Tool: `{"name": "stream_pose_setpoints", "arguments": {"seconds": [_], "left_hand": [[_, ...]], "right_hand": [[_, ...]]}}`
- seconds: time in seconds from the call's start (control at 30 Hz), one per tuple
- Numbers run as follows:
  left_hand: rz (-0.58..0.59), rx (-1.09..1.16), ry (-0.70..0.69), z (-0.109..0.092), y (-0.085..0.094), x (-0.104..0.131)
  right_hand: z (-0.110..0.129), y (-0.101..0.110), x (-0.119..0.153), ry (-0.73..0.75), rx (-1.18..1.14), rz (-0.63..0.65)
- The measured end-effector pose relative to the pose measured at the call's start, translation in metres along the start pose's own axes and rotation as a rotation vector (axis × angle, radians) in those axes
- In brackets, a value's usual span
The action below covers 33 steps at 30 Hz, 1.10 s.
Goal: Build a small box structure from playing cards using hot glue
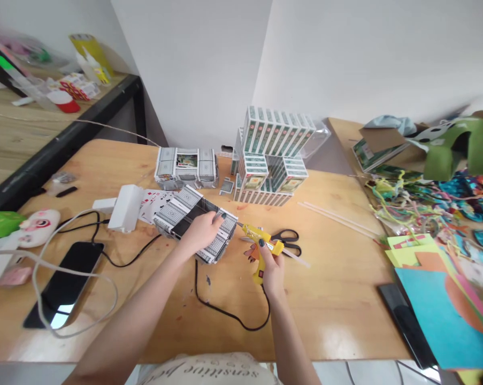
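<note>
My right hand is closed round a yellow hot glue gun, with a translucent glue stick poking out of its back. The nozzle points left, at the right edge of a box built from grey-patterned playing cards. Over that box's open middle lies my left hand, its fingers closed on the right-hand part. Black-handled scissors rest partly behind the glue gun. A similar card box stands further back, and loose playing cards lie face up beside the nearer one.
Stacked green-and-white card packs stand at the back. Two glue sticks lie to their right. A phone, cables and a white power adapter occupy the left. Coloured paper, a dark phone-like slab and yarn scraps fill the right.
</note>
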<state>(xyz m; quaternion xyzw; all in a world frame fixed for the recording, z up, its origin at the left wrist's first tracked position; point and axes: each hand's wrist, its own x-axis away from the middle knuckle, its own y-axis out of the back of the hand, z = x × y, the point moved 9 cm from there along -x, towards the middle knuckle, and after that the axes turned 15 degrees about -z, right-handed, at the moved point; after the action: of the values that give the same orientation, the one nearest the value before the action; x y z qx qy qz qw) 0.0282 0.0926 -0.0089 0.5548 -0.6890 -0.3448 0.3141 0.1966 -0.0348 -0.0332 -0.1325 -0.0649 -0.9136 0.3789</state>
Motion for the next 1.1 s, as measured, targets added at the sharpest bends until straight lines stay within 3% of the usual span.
{"name": "stream_pose_setpoints", "arguments": {"seconds": [1.1], "left_hand": [[-0.027, 0.005, -0.003, 0.0, 0.002, 0.001]], "right_hand": [[0.005, -0.002, 0.001, 0.012, 0.064, -0.035]]}}
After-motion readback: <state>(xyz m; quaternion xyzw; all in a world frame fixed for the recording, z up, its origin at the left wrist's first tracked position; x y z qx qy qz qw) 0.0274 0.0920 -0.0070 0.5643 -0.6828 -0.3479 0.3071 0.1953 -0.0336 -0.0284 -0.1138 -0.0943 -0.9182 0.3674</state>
